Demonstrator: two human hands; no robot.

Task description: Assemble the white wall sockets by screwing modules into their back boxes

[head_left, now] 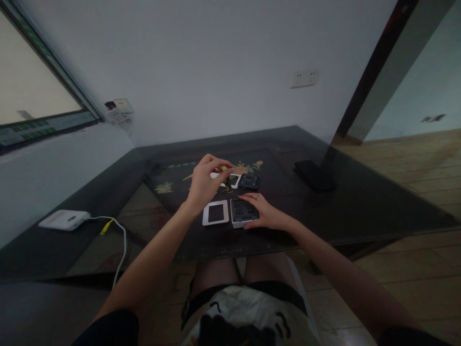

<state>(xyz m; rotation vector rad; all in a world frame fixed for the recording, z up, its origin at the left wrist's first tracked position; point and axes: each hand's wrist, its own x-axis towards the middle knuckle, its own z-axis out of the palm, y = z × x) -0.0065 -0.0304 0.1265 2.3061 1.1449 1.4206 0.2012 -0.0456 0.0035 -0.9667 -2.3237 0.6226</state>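
Note:
My left hand (208, 180) is raised over the table, its fingertips closed on a short screwdriver (228, 183) with a yellow top and a dark lower part. The tip of the screwdriver points down, above the small devices. My right hand (265, 212) grips a square switch housing (242, 211), black inside with a white rim, fingers at its far edge and thumb at its near edge. Directly left of it lies a white square frame (215, 213) with a dark centre. Behind them are a second white frame (235, 180), partly hidden by my left hand, and a black square part (249, 181).
A dark table (309, 216) with a painted flower pattern stands against the wall. A black phone-like object (314, 175) lies at the right. On the left sits a white flat device (65, 219) with a white cable (125, 240) running over the near edge.

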